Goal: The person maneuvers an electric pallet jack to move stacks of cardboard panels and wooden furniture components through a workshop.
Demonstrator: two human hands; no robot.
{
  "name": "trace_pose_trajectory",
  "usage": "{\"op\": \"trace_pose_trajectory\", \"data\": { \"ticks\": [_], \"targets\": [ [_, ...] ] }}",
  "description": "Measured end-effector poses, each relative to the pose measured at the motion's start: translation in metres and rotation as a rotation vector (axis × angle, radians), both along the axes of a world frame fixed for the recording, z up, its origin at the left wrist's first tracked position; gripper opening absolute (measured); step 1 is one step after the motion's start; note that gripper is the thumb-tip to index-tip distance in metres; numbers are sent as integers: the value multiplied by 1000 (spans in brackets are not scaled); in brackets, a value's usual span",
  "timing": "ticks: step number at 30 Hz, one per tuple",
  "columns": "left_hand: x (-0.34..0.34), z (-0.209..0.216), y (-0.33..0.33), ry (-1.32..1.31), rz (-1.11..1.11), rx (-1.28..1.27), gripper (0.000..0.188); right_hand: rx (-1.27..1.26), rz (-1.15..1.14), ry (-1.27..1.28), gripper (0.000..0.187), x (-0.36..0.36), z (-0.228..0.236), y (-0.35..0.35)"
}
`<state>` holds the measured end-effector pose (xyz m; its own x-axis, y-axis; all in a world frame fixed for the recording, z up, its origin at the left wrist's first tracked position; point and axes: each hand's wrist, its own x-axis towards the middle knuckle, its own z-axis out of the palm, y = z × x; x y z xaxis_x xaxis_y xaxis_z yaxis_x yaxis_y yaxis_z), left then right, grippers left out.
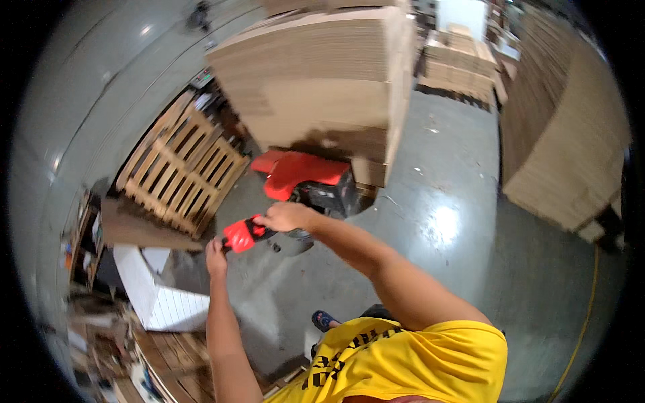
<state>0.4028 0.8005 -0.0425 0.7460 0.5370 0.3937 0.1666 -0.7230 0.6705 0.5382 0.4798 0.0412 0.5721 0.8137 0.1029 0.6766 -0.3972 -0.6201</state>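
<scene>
A red electric pallet truck (309, 169) with a black lower body stands ahead of me, against a tall stack of flat cardboard (316, 101). Its red-and-black control handle (240, 236) reaches out toward me, slightly left of the middle. My left hand (216, 258) is closed round the handle's near left end. At the opposite end, my right hand (285, 217) grips the handle with its arm stretched across from the right. The fingertips of both hands are partly hidden and a little blurred.
Wooden pallets (185, 168) lean at the left, near a brown board (144, 225) and a white box (171, 305). Another cardboard stack (571, 134) rises at the right; a lower one (460, 64) sits farther back. A yellow line (583, 329) marks the grey floor.
</scene>
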Motion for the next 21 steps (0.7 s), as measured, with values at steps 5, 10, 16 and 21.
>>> {"op": "trace_pose_trajectory", "data": {
  "ticks": [5,10,16,21],
  "targets": [
    [22,67,-55,448,52,201,47,34,20,7,71,33,-25,-6],
    [32,69,-33,418,-44,314,41,-94,-6,-28,68,43,-16,8],
    [76,71,-18,370,-200,358,42,-125,-98,-21,55,70,-10,2],
    [114,61,7,194,-374,353,41,-182,-182,-40,48,90,-13,5]
  ]
}}
